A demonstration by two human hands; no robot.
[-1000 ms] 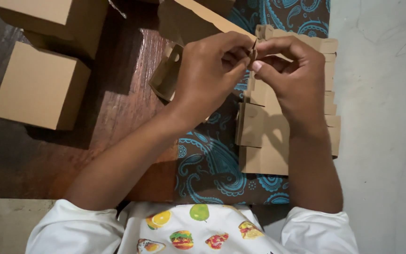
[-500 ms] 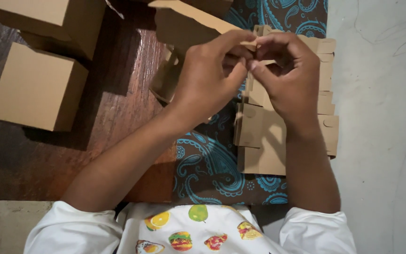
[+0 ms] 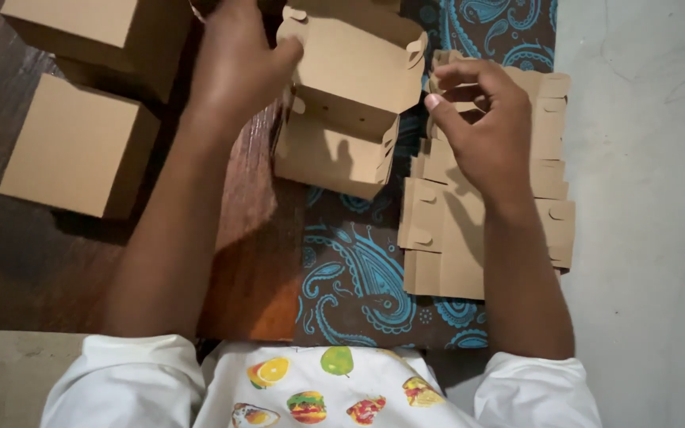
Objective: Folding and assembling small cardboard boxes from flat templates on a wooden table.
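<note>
Head view: left hand (image 3: 235,67) grips the half-folded cardboard box (image 3: 346,99) at upper centre; right hand (image 3: 481,127), fingers curled and pinched, hovers over the flat box blanks (image 3: 445,254) at centre right.

Just one head cam, looking straight down from close up over the hands, the half-folded cardboard box (image 3: 348,103) and the floor.

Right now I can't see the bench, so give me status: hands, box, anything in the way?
Left hand holds open box. Right hand empty, over flat blanks. Finished boxes sit clear, left.
</note>
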